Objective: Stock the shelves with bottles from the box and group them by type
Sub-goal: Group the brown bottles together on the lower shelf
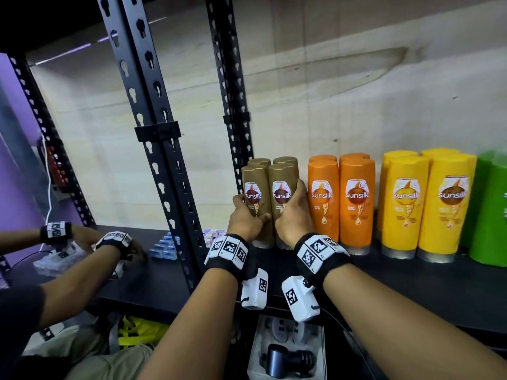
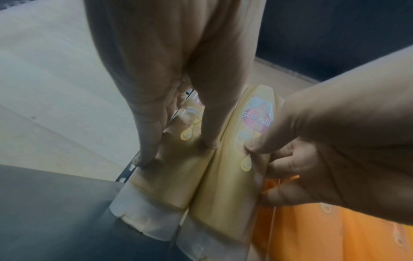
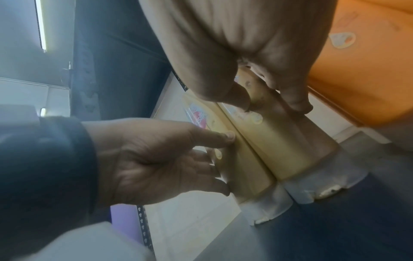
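Two brown Sunsilk bottles stand side by side at the front of the black shelf (image 1: pixel 411 292), with two more brown ones behind them. My left hand (image 1: pixel 251 209) grips the left brown bottle (image 1: pixel 255 185) with thumb in front and fingers round its side. My right hand (image 1: pixel 289 204) grips the right brown bottle (image 1: pixel 282 179) the same way. In the left wrist view my left hand (image 2: pixel 176 151) pinches the left bottle (image 2: pixel 170 176) low down. The right wrist view has my right hand (image 3: pixel 268 104) pinching the right bottle (image 3: pixel 290 150). Both bottles stand upright and touch each other.
Orange bottles (image 1: pixel 340 198), yellow bottles (image 1: pixel 425 204) and a green bottle (image 1: pixel 491 209) stand in groups to the right. Black rack uprights (image 1: pixel 156 133) rise on the left. Another person's hands (image 1: pixel 87 239) work beside small blue boxes (image 1: pixel 164 248). A white box (image 1: pixel 288 349) sits below.
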Demonstrator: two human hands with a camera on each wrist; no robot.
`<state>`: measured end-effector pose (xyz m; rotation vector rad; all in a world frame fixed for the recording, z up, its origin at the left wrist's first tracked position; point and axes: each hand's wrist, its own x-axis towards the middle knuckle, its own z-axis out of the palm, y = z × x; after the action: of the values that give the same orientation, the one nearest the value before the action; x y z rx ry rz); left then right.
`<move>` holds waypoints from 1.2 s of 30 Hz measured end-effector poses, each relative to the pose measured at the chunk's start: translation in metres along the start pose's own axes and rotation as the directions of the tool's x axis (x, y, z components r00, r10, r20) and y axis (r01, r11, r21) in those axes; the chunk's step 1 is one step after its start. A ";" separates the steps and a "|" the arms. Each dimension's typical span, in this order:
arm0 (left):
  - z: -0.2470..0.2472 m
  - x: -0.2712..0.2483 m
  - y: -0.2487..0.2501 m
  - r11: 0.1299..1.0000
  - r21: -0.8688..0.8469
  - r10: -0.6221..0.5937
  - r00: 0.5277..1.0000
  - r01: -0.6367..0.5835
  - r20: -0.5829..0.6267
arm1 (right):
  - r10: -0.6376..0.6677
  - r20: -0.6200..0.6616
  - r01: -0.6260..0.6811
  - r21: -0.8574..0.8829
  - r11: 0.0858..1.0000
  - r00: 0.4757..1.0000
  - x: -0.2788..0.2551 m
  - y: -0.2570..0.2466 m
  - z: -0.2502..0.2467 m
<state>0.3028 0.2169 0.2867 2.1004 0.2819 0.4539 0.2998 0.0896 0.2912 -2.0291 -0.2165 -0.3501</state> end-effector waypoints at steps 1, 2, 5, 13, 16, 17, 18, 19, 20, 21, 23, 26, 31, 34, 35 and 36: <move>0.000 0.002 0.000 1.000 -0.001 -0.004 1.000 0.004 0.005 | 0.004 0.001 -0.004 0.001 1.000 1.000 0.001 0.000 0.000; 0.001 0.003 0.000 1.000 0.002 -0.006 1.000 0.006 0.010 | 0.002 0.000 -0.002 0.000 1.000 1.000 0.002 0.000 0.000; 0.003 0.005 -0.002 1.000 0.014 -0.002 1.000 0.001 0.012 | -0.008 -0.006 0.008 -0.024 1.000 1.000 0.004 0.001 0.002; 0.003 0.010 -0.003 0.999 0.044 0.003 0.999 -0.005 0.033 | -0.012 -0.006 0.012 -0.036 0.999 1.000 0.005 0.001 0.003; 0.002 0.012 -0.004 0.999 0.036 -0.001 0.999 0.000 0.040 | -0.010 -0.014 0.010 -0.040 0.999 1.000 0.005 0.001 0.003; 0.002 0.012 -0.004 0.999 0.032 -0.002 0.999 0.000 0.040 | -0.011 -0.016 0.010 -0.041 0.999 1.000 0.005 0.001 0.003; 0.003 0.012 -0.004 1.000 0.030 -0.002 0.999 0.001 0.039 | -0.011 -0.016 0.011 -0.043 0.999 1.000 0.005 0.001 0.003; 0.003 0.013 -0.004 1.000 0.030 -0.002 0.999 0.001 0.036 | -0.012 -0.012 0.011 -0.045 0.999 1.000 0.005 0.002 0.003; 0.003 0.013 -0.005 1.000 0.031 0.000 0.999 -0.001 0.034 | -0.012 -0.006 0.011 -0.048 0.999 1.000 0.005 0.002 0.003; 0.003 0.013 -0.005 0.999 0.032 0.001 0.999 -0.002 0.034 | -0.009 -0.003 0.009 -0.053 0.999 1.000 0.004 0.002 0.003; 0.003 0.013 -0.005 1.000 0.031 0.000 1.000 -0.001 0.030 | -0.007 -0.009 0.006 -0.057 0.998 1.000 0.004 0.002 0.002; 0.002 0.012 -0.002 1.000 0.030 -0.008 1.000 0.007 0.025 | 0.005 -0.006 -0.006 -0.055 0.998 1.000 0.002 0.001 0.000; 0.003 0.010 0.002 0.999 0.048 -0.021 1.000 0.020 0.023 | 0.056 0.048 -0.052 -0.080 0.995 0.997 0.001 -0.003 -0.002; 0.003 0.006 0.003 0.998 0.063 -0.020 0.999 0.017 0.035 | 0.100 0.090 -0.093 -0.080 0.993 0.991 -0.002 -0.002 -0.004; 0.002 0.004 0.004 0.998 0.066 -0.020 0.999 0.017 0.041 | 0.108 0.098 -0.100 -0.087 0.991 0.989 -0.004 -0.002 -0.005; 0.001 0.002 0.005 0.997 0.070 -0.021 0.999 0.018 0.046 | 0.112 0.102 -0.102 -0.100 0.990 0.988 -0.005 -0.002 -0.007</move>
<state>0.3049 0.2140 0.2910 2.1709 0.2943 0.3882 0.2933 0.0845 0.2939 -2.1460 -0.1589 -0.1863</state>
